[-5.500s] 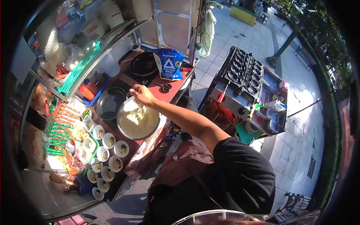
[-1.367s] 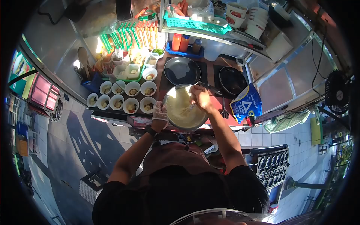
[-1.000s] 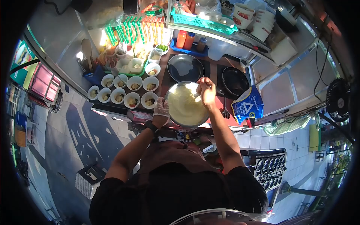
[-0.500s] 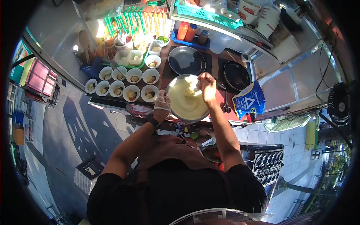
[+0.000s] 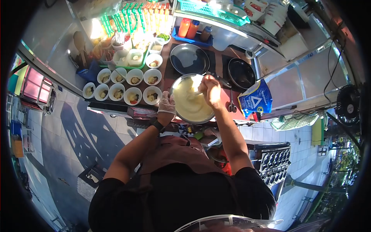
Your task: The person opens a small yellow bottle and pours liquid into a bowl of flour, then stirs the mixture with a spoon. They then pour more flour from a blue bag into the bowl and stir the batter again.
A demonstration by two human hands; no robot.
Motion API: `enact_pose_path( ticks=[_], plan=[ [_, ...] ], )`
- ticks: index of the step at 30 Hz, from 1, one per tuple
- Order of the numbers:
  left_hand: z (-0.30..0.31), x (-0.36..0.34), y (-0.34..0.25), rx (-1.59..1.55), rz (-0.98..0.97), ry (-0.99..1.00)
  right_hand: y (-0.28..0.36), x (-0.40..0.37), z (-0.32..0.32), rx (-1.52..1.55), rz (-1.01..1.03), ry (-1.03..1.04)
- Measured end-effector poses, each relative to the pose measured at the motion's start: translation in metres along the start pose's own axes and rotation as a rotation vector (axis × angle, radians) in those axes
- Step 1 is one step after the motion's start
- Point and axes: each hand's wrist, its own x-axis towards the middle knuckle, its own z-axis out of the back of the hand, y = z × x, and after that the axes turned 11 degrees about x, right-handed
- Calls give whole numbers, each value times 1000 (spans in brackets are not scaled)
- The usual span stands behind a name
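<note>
A large metal bowl (image 5: 194, 120) of pale yellow batter (image 5: 187, 98) stands at the counter's front edge. My left hand (image 5: 167, 105), in a clear plastic glove, holds the bowl by its left rim. Over the right side of the bowl, my right hand (image 5: 210, 91) is closed around a stirring utensil. Its lower end is in the batter, and the fist hides most of it, so its kind cannot be made out. Swirl marks show on the batter's surface. To the left, several white cups (image 5: 132, 96) with bits of food stand in rows.
Behind the bowl lie a dark round pan (image 5: 189, 59) and a smaller black pan (image 5: 241, 73). Scissors (image 5: 232, 103) and a blue flour bag (image 5: 255, 99) are to the right. Sauce bottles (image 5: 192, 29) stand in a blue tray; an overhead shelf (image 5: 228, 25) crosses the back.
My right hand has shifted slightly left and down over the bowl, and the batter's swirl has changed. My left hand keeps its hold on the rim. The whole view has shifted slightly.
</note>
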Motion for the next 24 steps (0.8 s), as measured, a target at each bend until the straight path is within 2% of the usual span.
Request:
enact_pose_path(
  ticks=[1,2,4,5,6,8,9,10,12,14,17,20,22,23,24],
  plan=[
    [-2,2,3,0,-19,-12,7,-4,2,17,-261,28],
    [-3,3,5,-2,-34,-28,17,-2,4,17,-253,26],
    [-2,4,9,-36,20,17,33,2,5,-257,60,-2],
    [-3,4,11,2,-21,-6,26,5,8,-128,165,46],
    [-5,2,13,40,-65,-27,9,4,8,-43,141,78],
    [-11,2,21,13,-68,-27,11,-9,-2,-22,-239,35],
    [-13,3,24,-11,-60,-36,24,-1,8,-107,-318,90],
    [-10,5,20,-11,-63,-39,34,5,7,-217,-293,97],
    [-5,2,14,-2,-38,10,55,15,-5,-371,-105,33],
    [-4,0,13,-26,-33,11,70,28,-23,-309,70,-40],
    [-6,3,14,-58,-42,16,48,42,-46,-295,257,-39],
    [-3,3,10,-44,-4,39,14,16,-63,-79,74,125],
    [2,3,7,-18,46,55,7,-13,-67,-223,-38,107],
    [2,2,5,-9,3,26,21,-23,-63,-267,-274,116],
    [2,2,5,-2,-41,-2,28,-22,-47,-399,-309,181]
  ],
)
